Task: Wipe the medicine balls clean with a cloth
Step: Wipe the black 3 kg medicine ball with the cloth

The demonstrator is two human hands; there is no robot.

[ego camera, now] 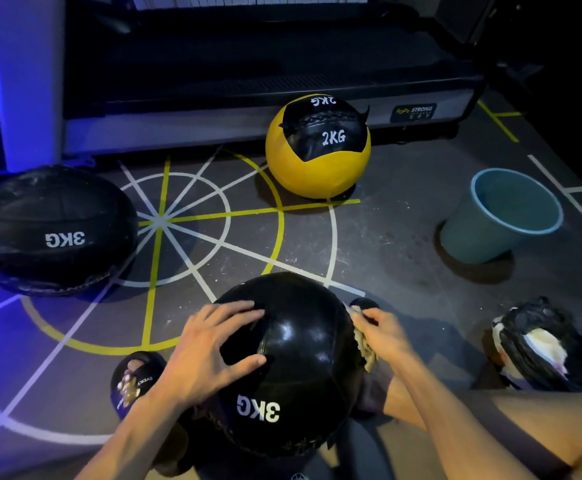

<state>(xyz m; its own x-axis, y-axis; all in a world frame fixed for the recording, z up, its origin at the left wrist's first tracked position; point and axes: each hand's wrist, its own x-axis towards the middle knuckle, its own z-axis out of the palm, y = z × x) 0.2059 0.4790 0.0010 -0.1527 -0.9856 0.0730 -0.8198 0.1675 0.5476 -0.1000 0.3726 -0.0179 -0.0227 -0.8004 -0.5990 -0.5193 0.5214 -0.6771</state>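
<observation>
A black 3KG medicine ball (300,344) sits on the floor right in front of me, its surface glossy. My left hand (209,348) rests on its upper left side with fingers spread. My right hand (383,332) grips a crumpled tan cloth (364,344) and presses it against the ball's right side. A second black 3KG ball (53,230) lies at the far left, dusty on top. A yellow and black 2KG ball (317,147) stands further back against a treadmill.
A light blue bucket (500,216) stands on the floor at the right. A black plastic bag with white contents (542,344) lies near my right knee. The treadmill base (213,109) runs across the back. My sandalled left foot (135,382) is beside the ball.
</observation>
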